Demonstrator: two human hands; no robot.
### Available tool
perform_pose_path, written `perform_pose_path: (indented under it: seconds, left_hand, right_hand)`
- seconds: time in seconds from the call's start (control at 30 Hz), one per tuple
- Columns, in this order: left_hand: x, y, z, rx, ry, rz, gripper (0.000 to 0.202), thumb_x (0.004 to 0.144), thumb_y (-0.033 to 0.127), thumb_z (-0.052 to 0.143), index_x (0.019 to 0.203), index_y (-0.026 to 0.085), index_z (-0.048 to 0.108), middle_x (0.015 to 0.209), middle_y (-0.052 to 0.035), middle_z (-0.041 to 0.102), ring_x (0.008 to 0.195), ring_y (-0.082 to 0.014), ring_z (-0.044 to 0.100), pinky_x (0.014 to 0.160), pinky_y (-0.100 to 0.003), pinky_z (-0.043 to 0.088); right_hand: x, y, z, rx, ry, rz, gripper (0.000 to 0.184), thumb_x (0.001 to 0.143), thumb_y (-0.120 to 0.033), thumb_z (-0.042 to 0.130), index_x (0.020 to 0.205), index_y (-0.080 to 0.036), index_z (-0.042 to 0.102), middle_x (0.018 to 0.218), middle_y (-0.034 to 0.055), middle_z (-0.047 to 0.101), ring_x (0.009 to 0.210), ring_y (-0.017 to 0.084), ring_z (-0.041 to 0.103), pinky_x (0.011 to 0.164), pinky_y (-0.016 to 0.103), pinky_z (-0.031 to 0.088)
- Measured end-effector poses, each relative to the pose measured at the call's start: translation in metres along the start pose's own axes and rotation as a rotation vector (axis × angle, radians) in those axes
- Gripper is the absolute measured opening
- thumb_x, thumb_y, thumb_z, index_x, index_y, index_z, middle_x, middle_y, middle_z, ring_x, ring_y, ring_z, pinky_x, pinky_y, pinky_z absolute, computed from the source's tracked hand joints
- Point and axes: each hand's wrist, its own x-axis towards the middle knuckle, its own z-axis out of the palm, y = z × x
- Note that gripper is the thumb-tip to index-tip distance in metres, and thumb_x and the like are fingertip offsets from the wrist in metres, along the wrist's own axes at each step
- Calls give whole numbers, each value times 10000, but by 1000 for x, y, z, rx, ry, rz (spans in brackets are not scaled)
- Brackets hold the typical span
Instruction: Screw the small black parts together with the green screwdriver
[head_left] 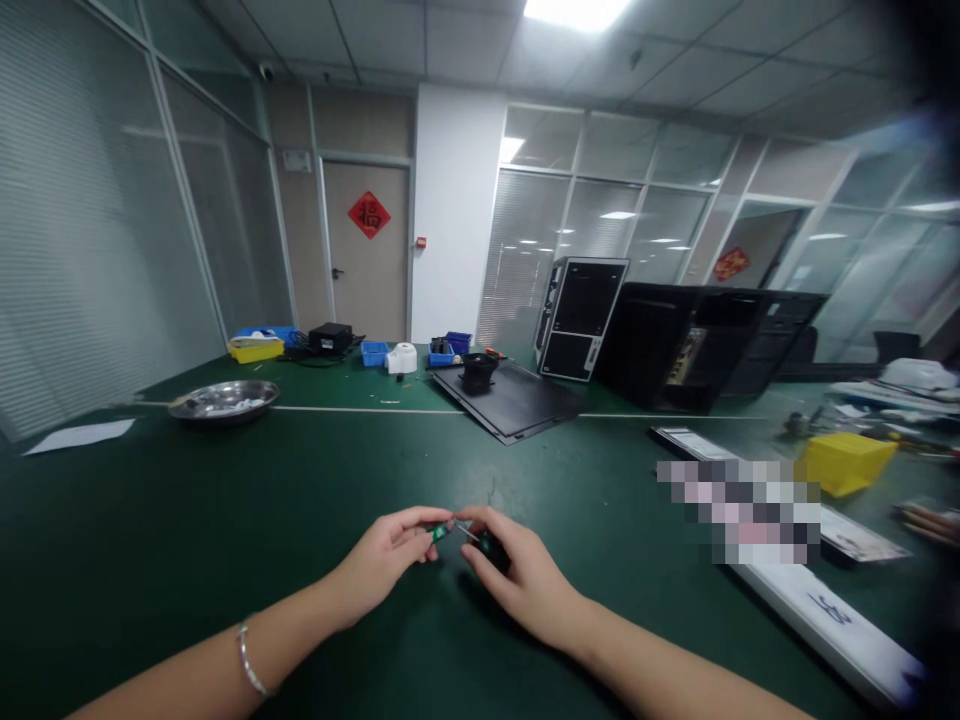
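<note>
I have the left hand (401,550) pinching a small green piece (441,533), fingertips closed around it just above the green work table (337,470). Facing it, the right hand (529,575) is curled round a dark-handled tool with a thin metal shaft (491,548), which points left at the piece; from here I cannot tell whether its tip touches. To do this well, I would brace both wrists on the table, line the shaft up squarely with the piece, and press lightly so nothing skids into a fingertip.

Counting left to right, I get one white paper sheet (81,436), one round shiny metal bowl (240,412), one shallow yellow plastic bin (257,350), one boxy black device (330,338), three small blue plastic bins (374,354) and one rounded white object (402,358). Next come one flat black panel (529,400), one round black part (478,370) on it, two upright computer cases (583,315) and one bright yellow box (847,462).
</note>
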Motion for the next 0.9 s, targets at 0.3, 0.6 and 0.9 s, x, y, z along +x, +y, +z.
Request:
perform_pose_path:
  seconds: [0.3,0.6,0.9]
  left_hand:
    - [3,-4,1,-8,6,33,344,791,343,724,1090,173,715,1072,-99,735,1002,-262,649,932,-418,478]
    - [2,-7,1,94,32,101,278,815,286,674,1059,162,729,1063,-107,730,1025,-276,651,937,-422,480]
    - [1,-6,-1,211,-16,155,229,808,243,674,1008,176,761,1010,-87,710,987,-259,651,907,-392,479]
  right_hand:
    - [0,0,1,-81,-27,-35,191,964,-197,479,1040,-208,654,886,46,643,807,174,620,753,288,491]
    - [-1,-3,3,-177,-38,-24,250,958,-211,492,1107,-226,693,851,43,645,756,167,620,698,265,474]
    - [-2,-3,2,-161,-37,2,234,969,-270,515,989,-210,741,797,36,660,722,152,621,689,244,457]
